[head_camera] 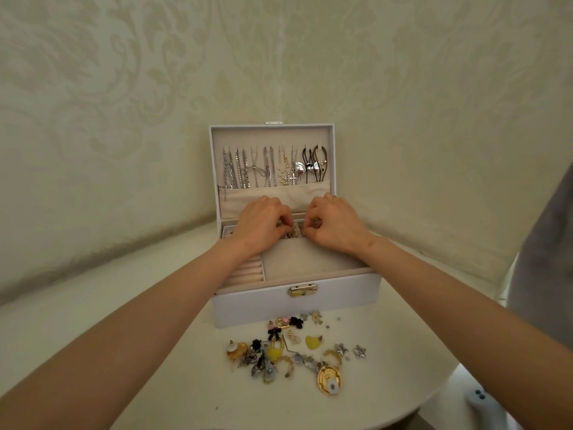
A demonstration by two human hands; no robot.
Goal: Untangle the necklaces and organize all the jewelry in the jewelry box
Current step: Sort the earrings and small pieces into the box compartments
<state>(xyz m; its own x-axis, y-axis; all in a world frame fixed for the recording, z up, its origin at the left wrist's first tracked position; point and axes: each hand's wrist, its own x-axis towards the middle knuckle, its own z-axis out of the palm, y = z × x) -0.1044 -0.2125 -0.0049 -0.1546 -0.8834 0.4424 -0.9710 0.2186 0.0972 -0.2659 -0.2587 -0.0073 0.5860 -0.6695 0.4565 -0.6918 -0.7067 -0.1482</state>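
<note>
A white jewelry box [248, 308] stands open on the white table, lid upright. Several necklaces [266, 167] hang on hooks inside the lid above a beige pocket. My left hand [259, 223] and my right hand [333, 225] are both over the small rear compartments of the tray, fingers curled, pinching small gold jewelry [293, 234] between them. What exactly each fingertip holds is too small to tell. A loose pile of earrings and charms [294, 349] lies on the table in front of the box.
Ring rolls [245, 273] fill the tray's front left; a wide beige compartment [307, 259] lies beside them. The rounded table edge [428, 395] curves at the right. A grey fabric [545, 243] hangs at the far right. Patterned wallpaper stands behind.
</note>
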